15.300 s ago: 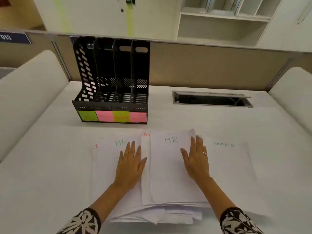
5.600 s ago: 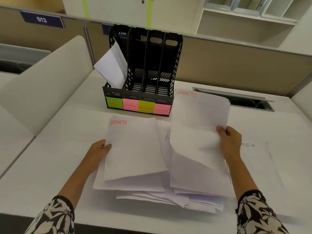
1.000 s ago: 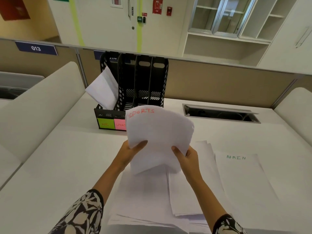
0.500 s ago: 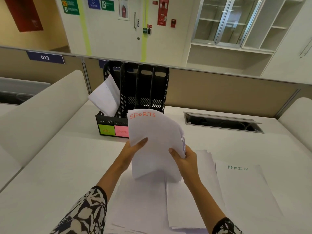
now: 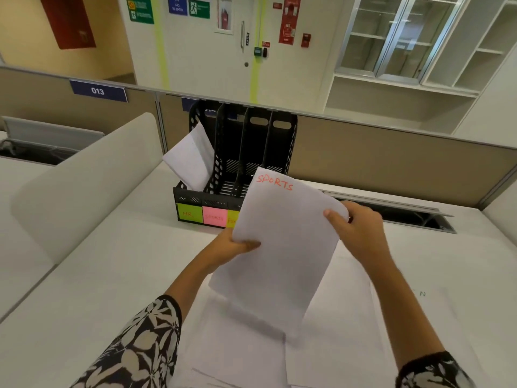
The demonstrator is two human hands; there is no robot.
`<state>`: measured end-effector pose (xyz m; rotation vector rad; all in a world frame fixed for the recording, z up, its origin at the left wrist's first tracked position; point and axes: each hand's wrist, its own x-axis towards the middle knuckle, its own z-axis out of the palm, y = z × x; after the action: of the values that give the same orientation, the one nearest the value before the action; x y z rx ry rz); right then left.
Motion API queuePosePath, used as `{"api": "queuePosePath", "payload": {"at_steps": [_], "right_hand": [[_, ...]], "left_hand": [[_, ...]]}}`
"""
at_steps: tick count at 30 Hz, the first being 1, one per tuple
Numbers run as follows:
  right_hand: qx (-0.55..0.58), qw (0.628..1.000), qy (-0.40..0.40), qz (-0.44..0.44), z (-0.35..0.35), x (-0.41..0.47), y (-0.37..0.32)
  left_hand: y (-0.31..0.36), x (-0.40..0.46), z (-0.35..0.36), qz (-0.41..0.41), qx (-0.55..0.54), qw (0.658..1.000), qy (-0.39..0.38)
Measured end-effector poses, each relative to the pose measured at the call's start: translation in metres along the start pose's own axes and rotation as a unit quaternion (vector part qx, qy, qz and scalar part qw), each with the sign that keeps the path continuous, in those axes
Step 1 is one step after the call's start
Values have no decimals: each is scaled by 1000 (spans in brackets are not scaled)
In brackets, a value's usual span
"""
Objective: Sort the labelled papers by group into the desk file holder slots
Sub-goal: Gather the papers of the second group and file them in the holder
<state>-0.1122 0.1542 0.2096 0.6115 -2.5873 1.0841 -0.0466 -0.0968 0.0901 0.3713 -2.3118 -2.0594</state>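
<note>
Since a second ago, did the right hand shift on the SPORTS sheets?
Yes. The right hand climbed from the sheets' bottom edge to the right edge of the SPORTS sheets, nearer the file holder.

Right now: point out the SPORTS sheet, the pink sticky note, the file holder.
SPORTS sheet (image 5: 282, 247), head view, blank middle.
pink sticky note (image 5: 214, 217), head view, its centre.
file holder (image 5: 281, 147), head view, right wall.

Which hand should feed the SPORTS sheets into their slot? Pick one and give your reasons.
Right, probably. The right hand pinches the SPORTS sheets high on their far edge, close to the file holder. The left hand grips lower, at the near edge, so it suits steadying toward the pink SPORTS label.
</note>
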Motion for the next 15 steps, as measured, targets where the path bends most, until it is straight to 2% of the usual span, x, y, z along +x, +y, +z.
{"api": "queuePosePath", "payload": {"at_steps": [3,7,9,12,15], "right_hand": [[-69,996,-59,-8,-9,6,-32],[-83,996,-22,-28,-10,10,-80],[-76,996,1,-38,-8,20,-105],[-78,993,60,-58,-1,41,-143],[-75,990,104,-54,11,68,-174]], "left_hand": [[7,7,-22,5,8,1000,1],[14,19,-58,69,32,997,29],[11,26,-84,100,127,984,74],[1,36,-122,149,303,935,112],[-9,46,-145,166,505,839,112]]}}
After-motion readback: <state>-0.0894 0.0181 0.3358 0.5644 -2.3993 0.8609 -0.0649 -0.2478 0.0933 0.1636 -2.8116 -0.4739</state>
